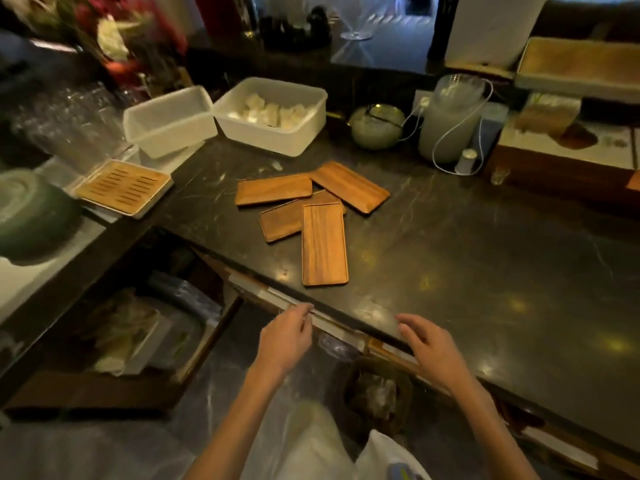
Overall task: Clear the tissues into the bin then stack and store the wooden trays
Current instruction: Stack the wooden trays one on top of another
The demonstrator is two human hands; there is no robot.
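Several flat wooden trays lie loosely overlapped on the dark stone counter (485,271). The nearest tray (324,244) points toward me; another (273,189) lies at the left and one (349,186) at the back right. Under the counter edge stands a dark bin (375,393) with crumpled tissue inside. My left hand (285,341) hovers by the counter's front edge, fingers loosely curled and holding nothing. My right hand (433,349) rests over the edge, fingers spread and empty. Both hands are short of the trays.
Two white plastic tubs stand at the back, one empty (169,121), one (272,116) with white rolled cloths. A slatted wooden tray (123,186) sits at the left. A bowl (377,128), a frosted jug (450,123) and cables are at the back right. Open shelving (121,334) lies lower left.
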